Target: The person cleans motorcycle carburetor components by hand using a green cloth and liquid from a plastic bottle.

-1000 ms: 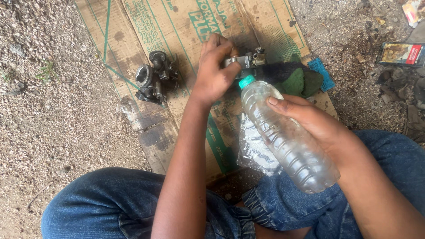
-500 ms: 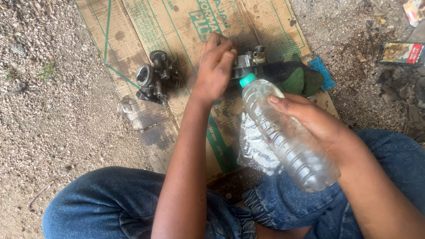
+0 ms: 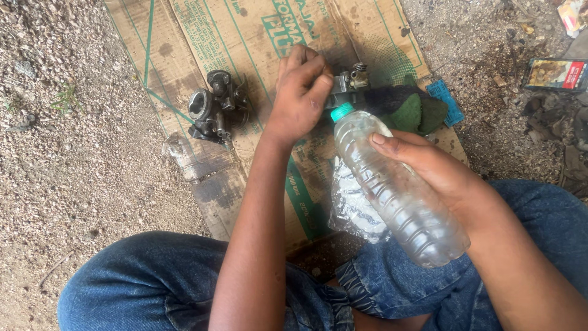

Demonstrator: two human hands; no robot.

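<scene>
The right hand [image 3: 429,168] wraps its fingers around a clear plastic bottle [image 3: 398,193] with a teal cap, tilted toward the left hand [image 3: 300,92]. That left hand pinches a small metal carburetor part [image 3: 348,83] just beyond the cap, over cardboard [image 3: 245,37].

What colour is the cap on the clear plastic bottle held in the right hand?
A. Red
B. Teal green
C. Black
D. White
B: the bottle, gripped by the right hand, has a teal green cap at its upper end.
</scene>
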